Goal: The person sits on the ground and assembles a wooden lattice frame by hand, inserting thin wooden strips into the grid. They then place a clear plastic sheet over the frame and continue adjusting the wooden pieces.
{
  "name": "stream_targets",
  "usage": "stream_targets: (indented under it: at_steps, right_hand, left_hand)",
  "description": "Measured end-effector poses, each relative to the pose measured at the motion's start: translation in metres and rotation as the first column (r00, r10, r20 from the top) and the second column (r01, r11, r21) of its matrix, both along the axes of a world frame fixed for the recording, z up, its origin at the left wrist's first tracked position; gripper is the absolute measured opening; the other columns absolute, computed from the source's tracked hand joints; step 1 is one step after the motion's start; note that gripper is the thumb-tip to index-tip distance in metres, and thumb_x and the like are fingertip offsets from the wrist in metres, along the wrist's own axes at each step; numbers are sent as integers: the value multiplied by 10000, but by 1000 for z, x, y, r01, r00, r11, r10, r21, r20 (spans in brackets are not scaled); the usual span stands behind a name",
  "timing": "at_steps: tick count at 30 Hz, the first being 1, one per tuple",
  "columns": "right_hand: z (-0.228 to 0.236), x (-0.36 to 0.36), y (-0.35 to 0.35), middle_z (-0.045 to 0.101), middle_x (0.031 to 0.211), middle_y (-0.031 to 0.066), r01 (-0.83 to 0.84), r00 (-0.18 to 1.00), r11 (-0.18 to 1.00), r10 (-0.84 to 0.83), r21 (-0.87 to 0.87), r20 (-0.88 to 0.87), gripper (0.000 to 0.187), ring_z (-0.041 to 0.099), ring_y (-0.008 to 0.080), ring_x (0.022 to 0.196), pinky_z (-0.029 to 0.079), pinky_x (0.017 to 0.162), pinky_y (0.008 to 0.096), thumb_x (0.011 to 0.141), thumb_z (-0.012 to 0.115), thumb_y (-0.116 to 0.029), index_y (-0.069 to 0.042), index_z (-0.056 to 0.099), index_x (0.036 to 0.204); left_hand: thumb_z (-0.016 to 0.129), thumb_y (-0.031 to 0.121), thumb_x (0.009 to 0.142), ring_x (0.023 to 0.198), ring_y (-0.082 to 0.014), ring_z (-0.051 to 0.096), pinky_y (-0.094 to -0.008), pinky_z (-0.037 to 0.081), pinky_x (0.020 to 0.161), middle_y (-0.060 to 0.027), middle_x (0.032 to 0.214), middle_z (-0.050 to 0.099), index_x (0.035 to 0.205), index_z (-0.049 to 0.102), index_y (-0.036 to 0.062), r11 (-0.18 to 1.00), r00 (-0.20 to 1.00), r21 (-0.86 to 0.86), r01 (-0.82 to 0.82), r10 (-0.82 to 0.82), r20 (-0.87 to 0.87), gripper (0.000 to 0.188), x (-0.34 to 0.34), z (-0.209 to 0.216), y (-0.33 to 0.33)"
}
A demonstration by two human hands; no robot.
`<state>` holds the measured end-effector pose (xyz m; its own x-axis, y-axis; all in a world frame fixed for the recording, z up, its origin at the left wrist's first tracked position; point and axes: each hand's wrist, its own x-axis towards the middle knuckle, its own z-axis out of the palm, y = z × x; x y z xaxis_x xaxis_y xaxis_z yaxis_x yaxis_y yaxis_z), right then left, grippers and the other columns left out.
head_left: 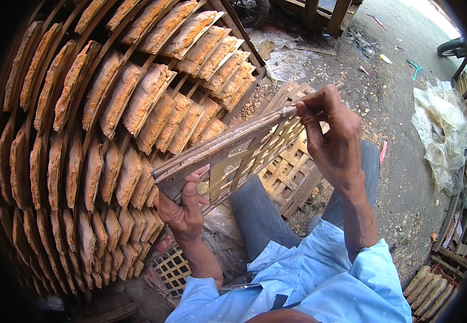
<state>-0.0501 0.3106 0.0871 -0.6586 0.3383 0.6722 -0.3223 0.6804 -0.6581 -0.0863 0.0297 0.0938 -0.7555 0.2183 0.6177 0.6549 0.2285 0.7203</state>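
Note:
A woven bamboo tray (224, 171) with a wooden rim is tilted on its edge in front of my knees. My left hand (184, 216) grips its near left end, with the fingers partly hidden behind it. At the far right end, my right hand (334, 141) pinches the rim between thumb and fingers. Pale residue sticks along the upper edge of the rim. Below and behind the tray, more woven bamboo trays (289, 171) lie in a pile on the ground between my legs.
On the left stands a tall rack of slats (177, 82) packed with orange, crumbly-edged slabs (143, 101). Crumpled clear plastic sheeting (442, 129) lies at the right. Wooden slats (457, 215) edge the right side, and crumbs litter the dusty ground (389, 183).

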Motion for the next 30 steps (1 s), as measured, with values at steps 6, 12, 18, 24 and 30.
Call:
stream_targets:
  at_steps: [6, 12, 18, 24, 30]
  right_hand:
    - [5, 8, -2, 740, 887, 73, -231, 960, 792, 282, -566, 1, 86, 729, 122, 829, 589, 684, 292, 1005, 724, -58, -10, 653, 992]
    - [-9, 6, 7, 728, 814, 83, -13, 993, 857, 72, -514, 95, 102, 718, 118, 733, 577, 647, 290, 1004, 726, -57, 0, 648, 973]
    - [-6, 7, 0, 709, 779, 88, -8, 987, 939, 62, -344, 149, 122, 702, 123, 676, 553, 583, 307, 974, 737, -35, 0, 644, 902]
    - [-3, 9, -8, 710, 752, 68, -209, 973, 691, 220, -692, -73, 89, 694, 115, 669, 541, 570, 313, 1011, 692, -59, 3, 650, 962]
    - [-22, 3, 15, 724, 708, 77, 92, 960, 950, -6, -300, 278, 98, 660, 115, 607, 504, 560, 331, 977, 683, -66, 4, 748, 999]
  left_hand:
    - [572, 217, 1106, 883, -231, 766, -229, 543, 448, -202, 1061, 746, 1155, 625, -17, 1000, 1000, -3, -11, 11, -19, 245, 0, -12, -12]
    - [591, 169, 1095, 934, -241, 778, -233, 569, 501, -175, 1095, 745, 1178, 653, -21, 998, 999, 49, 32, -33, 4, 217, 0, -6, -8]
    - [617, 166, 1087, 971, -262, 786, -235, 580, 528, -163, 1115, 745, 1198, 661, -18, 995, 995, 51, 82, -85, 54, 219, 0, 0, -7]
    - [579, 233, 1105, 789, -188, 738, -228, 533, 442, -196, 1050, 741, 1134, 630, -18, 1000, 1000, 8, -21, 21, -17, 258, 0, -9, -5]
    - [585, 240, 1103, 784, -188, 738, -227, 533, 449, -200, 1049, 747, 1126, 629, -16, 999, 999, 11, -52, 52, 15, 261, 2, -1, -3]
